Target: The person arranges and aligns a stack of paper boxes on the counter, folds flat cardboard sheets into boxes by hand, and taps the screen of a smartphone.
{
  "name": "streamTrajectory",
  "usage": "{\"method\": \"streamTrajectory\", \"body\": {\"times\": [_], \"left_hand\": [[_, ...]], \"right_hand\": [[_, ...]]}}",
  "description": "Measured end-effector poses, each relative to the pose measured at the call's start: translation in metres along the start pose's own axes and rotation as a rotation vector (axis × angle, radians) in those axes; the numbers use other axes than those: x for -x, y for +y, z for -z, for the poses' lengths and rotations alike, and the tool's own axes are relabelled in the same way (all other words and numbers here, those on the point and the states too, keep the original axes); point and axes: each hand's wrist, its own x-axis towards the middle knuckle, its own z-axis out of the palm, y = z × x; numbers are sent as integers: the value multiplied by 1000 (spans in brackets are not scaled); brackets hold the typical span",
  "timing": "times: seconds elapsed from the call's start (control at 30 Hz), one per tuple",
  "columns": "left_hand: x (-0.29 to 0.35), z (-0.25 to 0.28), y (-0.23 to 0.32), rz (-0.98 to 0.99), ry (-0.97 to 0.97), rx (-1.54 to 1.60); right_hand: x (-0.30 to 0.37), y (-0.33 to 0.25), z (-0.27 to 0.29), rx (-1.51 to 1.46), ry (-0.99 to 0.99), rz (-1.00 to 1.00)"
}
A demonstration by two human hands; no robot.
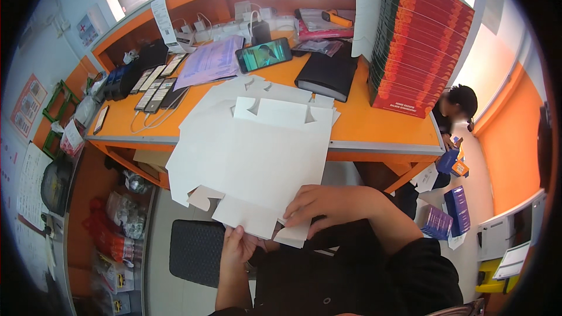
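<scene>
A flat white cardboard box blank (275,152) with cut flaps and notches lies tilted, its far part on the orange desk and its near edge over my lap. More white blanks (199,123) lie under it and stick out to the left. My left hand (239,247) grips the near edge, thumb on top and fingers underneath. My right hand (319,208) has bent fingers closed around a small flap (293,235) at the near right corner. Part of that flap is hidden by the fingers.
A tall stack of red-orange folded boxes (418,47) stands on the desk (386,131) at right. A lit phone (263,54), a black folder (328,73), several phones (155,95) and cables lie behind. Another person (459,105) sits at right near purple boxes (456,210).
</scene>
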Motion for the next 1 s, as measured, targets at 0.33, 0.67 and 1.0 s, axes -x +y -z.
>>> {"method": "streamTrajectory", "body": {"times": [0.33,0.67,1.0], "left_hand": [[-1,10,-9,0,-71,-127],[5,-36,18,118,-31,-511],[28,-26,29,-134,-121,-200]], "right_hand": [[-1,-12,-3,193,608,-125],[-10,-20,-33,200,919,181],[-19,-35,-31,271,630,363]]}}
